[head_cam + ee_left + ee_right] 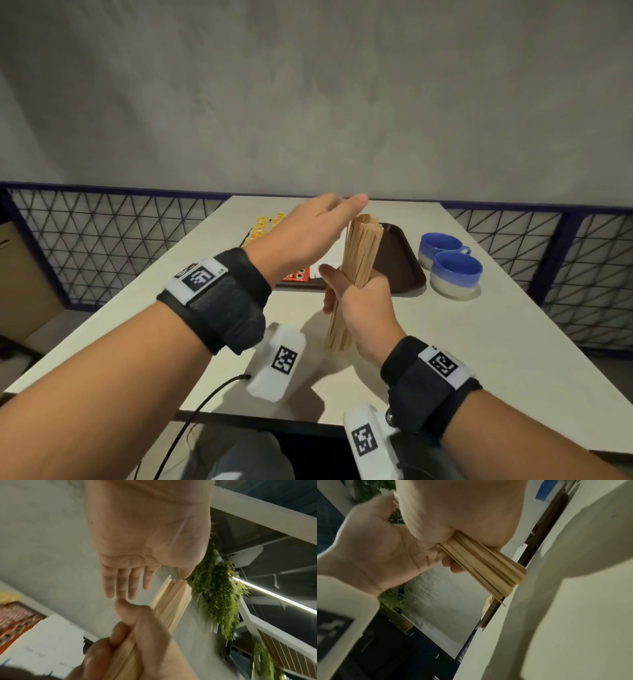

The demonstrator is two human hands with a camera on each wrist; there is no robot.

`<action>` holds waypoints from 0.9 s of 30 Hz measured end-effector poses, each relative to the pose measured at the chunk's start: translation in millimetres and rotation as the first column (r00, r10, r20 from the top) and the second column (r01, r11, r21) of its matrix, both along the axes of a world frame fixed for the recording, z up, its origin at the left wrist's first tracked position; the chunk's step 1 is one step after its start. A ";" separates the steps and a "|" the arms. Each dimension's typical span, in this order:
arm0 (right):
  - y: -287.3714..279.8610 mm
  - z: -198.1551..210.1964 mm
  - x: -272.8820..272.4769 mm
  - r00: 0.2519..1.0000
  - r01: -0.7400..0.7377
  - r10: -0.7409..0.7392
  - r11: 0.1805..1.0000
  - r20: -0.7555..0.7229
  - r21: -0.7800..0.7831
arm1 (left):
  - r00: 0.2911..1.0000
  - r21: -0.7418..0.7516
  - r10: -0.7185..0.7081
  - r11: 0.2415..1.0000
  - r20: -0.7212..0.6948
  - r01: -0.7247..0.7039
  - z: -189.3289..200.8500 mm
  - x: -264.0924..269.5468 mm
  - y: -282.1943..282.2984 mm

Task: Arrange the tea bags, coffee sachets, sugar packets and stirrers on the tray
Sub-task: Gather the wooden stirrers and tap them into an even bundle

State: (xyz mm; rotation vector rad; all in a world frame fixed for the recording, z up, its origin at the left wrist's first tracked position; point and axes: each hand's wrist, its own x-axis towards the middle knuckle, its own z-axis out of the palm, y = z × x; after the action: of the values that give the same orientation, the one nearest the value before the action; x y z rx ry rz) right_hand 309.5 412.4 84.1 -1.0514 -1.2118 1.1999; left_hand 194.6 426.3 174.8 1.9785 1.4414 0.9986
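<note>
**Stirrers held upright, tray partly hidden**

The counter has free room at right. The brown tray and its packets are mostly hidden behind the hands. The flat left hand hovers above the stirrers, which the right hand grips over the counter.

Lighting: dim and even, greenish cast; below your right hand gripping the stirrers, soft hand shadows lie on the table. Blur: both wrist views smear around that grip, and your left hand above it is soft-edged. Distortion: the fence bows toward the head view's edges; a bright light strip glares in the left wrist view.
</note>
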 end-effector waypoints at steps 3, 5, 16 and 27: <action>4.6 0.0 4.9 1.000 0.016 -0.016 1.000 -0.013 0.003 | 0.993 -0.085 -0.030 0.996 0.111 0.039 -13.0 -11.0 -0.2; 6.7 -3.7 5.5 1.000 -0.017 0.017 1.000 0.019 -0.002 | 0.988 -0.094 -0.080 0.991 0.130 0.093 -19.1 -10.6 -7.0; 0.7 -10.8 -5.4 0.959 -0.173 0.155 0.983 0.237 0.055 | 0.935 0.361 0.064 0.930 -0.348 0.071 -10.7 14.8 -13.8; -1.0 -18.3 -4.0 0.943 -0.280 0.288 0.958 0.166 -0.068 | 0.983 0.175 -0.048 0.984 0.177 0.017 -11.6 15.5 -10.3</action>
State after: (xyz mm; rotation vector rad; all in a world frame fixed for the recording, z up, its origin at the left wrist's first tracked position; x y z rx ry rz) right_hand 305.4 411.4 65.8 -1.0557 -1.5201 1.3815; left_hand 210.1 416.0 163.2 1.9652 1.2569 1.2906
